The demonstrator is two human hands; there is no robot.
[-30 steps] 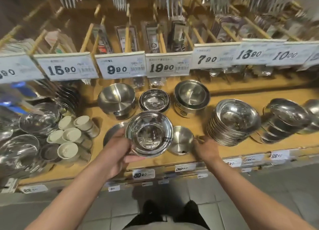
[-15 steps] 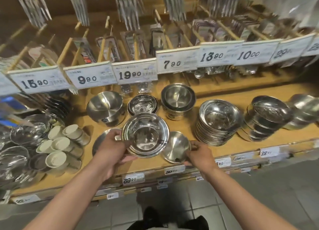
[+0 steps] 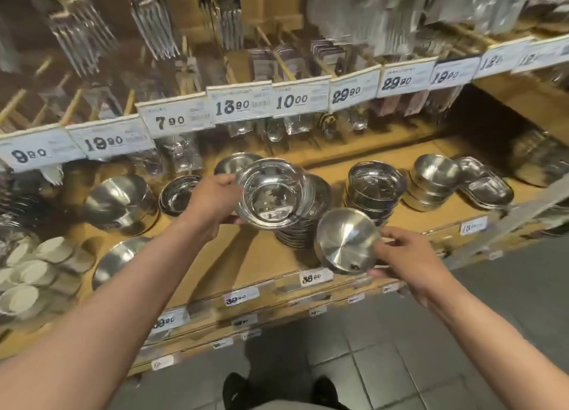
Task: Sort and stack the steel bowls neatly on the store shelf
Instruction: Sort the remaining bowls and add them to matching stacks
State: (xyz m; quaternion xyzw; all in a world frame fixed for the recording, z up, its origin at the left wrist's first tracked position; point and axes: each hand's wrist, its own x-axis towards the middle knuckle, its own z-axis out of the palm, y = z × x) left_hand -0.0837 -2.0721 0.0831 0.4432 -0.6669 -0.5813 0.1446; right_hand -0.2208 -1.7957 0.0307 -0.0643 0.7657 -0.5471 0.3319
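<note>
Sorting looks partly done, judging by the wooden shelf (image 3: 246, 255): several stacks of steel bowls already stand in a row, while two pieces are in the hands and a few singles sit loose at the left. The tall stack (image 3: 303, 224) at the middle of the shelf is the biggest pile, leaning a little. To its right stands a second stack (image 3: 374, 191), and beyond that a shorter stack (image 3: 431, 178) beside some oval trays (image 3: 489, 191).

At the left a large deep bowl (image 3: 120, 203) lies tipped on its side, with a shallow bowl (image 3: 178, 194) just beside it; these probably need places too.

The left hand (image 3: 212, 203) grips a wide-rimmed bowl (image 3: 272, 194) by its near rim, holding it open side up right above the tall stack. Whether it touches the stack is hard to tell through the blur. It shines brightly, with a flared lip and a reflection in its base.

The right hand (image 3: 409, 255) pinches a smaller bowl (image 3: 346, 240) at its edge, its brushed underside turned toward the camera, off the shelf near the front lip.
</note>
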